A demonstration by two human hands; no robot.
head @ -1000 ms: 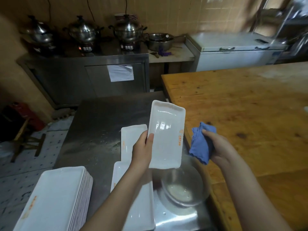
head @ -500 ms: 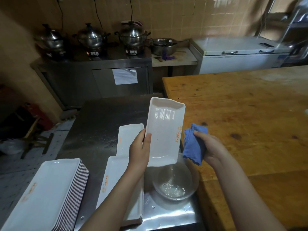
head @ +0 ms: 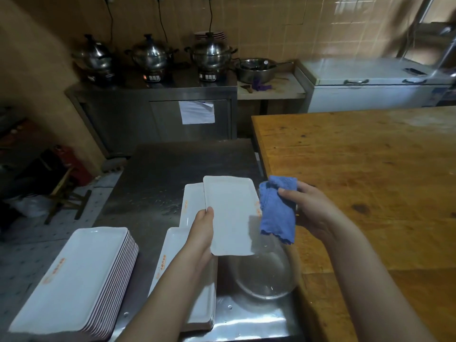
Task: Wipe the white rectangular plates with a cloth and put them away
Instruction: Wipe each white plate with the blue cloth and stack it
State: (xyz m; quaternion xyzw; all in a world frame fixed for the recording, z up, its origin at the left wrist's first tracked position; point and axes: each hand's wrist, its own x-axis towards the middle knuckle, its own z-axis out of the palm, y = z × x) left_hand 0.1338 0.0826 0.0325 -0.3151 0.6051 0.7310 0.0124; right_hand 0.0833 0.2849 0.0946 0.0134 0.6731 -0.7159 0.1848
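My left hand grips a white rectangular plate by its left edge, holding it over the steel counter. Beside the plate's right edge hangs a blue cloth, held in my right hand; the cloth touches or nearly touches that edge. A tall stack of white plates sits at the counter's front left. Under my left arm lies a smaller pile of plates, and one more plate lies just behind it.
A clear glass bowl stands on the steel counter below the held plate. The wooden table fills the right side. Pots on burners, a metal basin and a white chest freezer line the back wall.
The plate has tipped from nearly upright to flatter and lower. My right hand has brought the cloth up against the plate's right edge.
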